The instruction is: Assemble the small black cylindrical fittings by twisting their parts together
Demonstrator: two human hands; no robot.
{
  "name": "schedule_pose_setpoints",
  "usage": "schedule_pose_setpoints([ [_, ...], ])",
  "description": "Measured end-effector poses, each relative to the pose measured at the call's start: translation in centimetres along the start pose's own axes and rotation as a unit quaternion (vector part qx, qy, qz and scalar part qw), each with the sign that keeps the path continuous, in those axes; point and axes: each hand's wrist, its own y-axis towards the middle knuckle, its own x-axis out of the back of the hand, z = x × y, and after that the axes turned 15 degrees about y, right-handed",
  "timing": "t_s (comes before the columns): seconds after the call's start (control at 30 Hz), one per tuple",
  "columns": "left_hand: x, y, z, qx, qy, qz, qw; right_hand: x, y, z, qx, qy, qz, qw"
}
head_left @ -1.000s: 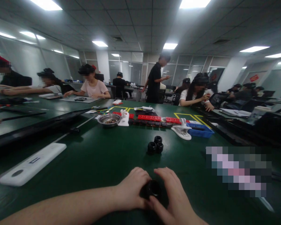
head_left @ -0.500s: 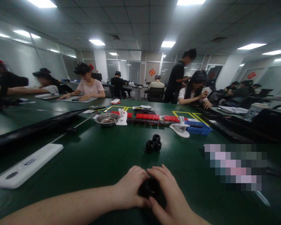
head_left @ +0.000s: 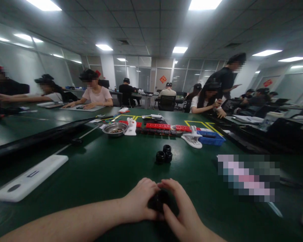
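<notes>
Close in front of me, a small black tyre-like piece [head_left: 159, 200] is held between both my hands. My left hand [head_left: 142, 198] grips its left side with the fingers curled over it and the thumb below. On the other side, my right hand [head_left: 183, 208] curves around the piece, thumb and fingertips toward it. My fingers and shadow cover much of the piece. Farther out, three similar black tyre-like pieces [head_left: 164, 154] are grouped on the green table [head_left: 101, 171], apart from my hands.
Across the table lie a metal bowl [head_left: 114, 129] with small bits in it, white clamps [head_left: 193, 138], a row of red blocks [head_left: 158, 126] and a blue tray [head_left: 212, 138]. A white elongated object [head_left: 31, 179] lies left. Other people sit or stand beyond.
My hands stay around the black piece; its open end shows less now, and the right fingers have shifted slightly. A standing person in the background has moved right.
</notes>
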Motion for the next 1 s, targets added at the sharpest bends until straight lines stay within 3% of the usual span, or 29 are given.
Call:
schedule_pose_setpoints([
  [0.13,-0.3,0.0,0.3,-0.009,0.016,-0.021,1.000,-0.2,0.2,0.1,-0.058,0.004,-0.049,0.997],
  [0.27,-0.3,0.0,0.3,-0.024,0.012,-0.027,0.999,-0.5,0.2,0.5,-0.084,0.033,-0.009,0.996],
  [0.43,-0.1,-0.1,0.2,-0.019,0.007,-0.025,0.999,-0.2,0.1,1.3,-0.041,0.074,0.034,0.996],
  [0.6,-0.2,-0.1,0.3,-0.032,0.018,-0.033,0.999,-0.3,0.5,1.1,-0.102,0.022,-0.018,0.994],
  [0.7,-0.3,-0.1,0.3,-0.027,0.021,-0.033,0.999,-0.4,0.6,0.7,-0.131,0.015,-0.016,0.991],
  [0.9,-0.3,-0.1,0.2,-0.030,0.006,-0.033,0.999,-0.2,0.2,0.6,-0.045,0.066,0.061,0.995],
  [1.0,-0.6,-0.1,0.4,-0.040,0.009,-0.047,0.998,-0.1,0.3,0.6,-0.064,0.045,0.036,0.996],
])
